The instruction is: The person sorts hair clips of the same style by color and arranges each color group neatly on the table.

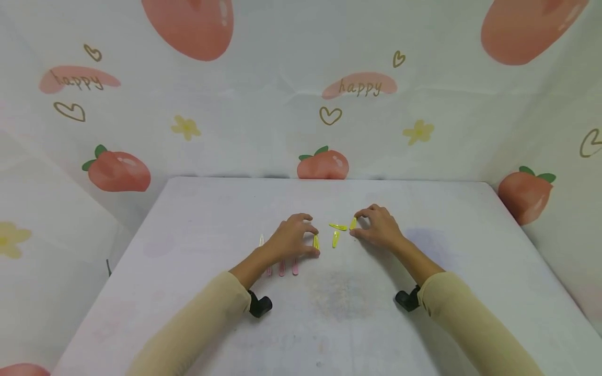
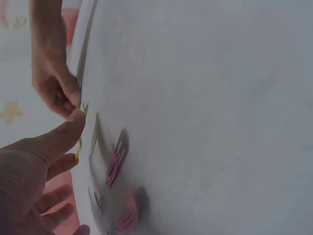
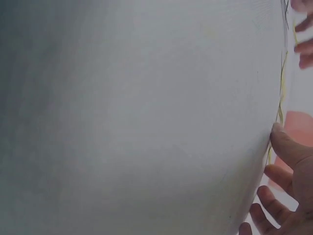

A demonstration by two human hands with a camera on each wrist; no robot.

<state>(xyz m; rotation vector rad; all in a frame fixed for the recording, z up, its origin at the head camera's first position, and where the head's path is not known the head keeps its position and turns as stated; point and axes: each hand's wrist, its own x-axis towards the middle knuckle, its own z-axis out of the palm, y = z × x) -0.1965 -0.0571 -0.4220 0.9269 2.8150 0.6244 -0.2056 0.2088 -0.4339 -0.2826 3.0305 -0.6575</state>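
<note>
My left hand [image 1: 292, 239] pinches a yellow snap hair clip [image 1: 316, 243] lengthwise between thumb and forefinger, low over the white table. To its right, the right hand [image 1: 380, 227] holds another yellow snap hair clip [image 1: 353, 223] by its ends in the same way. Between the hands lie two more yellow clips, one nearly crosswise [image 1: 338, 226] and one pointing toward me [image 1: 335, 239]. Several pink clips [image 1: 282, 268] stand in a row just below the left hand, which partly hides them. A pale clip [image 1: 262, 240] shows behind that wrist.
The white tabletop [image 1: 338, 334] reaches back to a cloth backdrop [image 1: 263, 94] printed with peaches, hearts and flowers. Black wrist cameras [image 1: 260, 304] sit at both cuffs. A thin dark object [image 1: 108, 267] sticks up at the left table edge.
</note>
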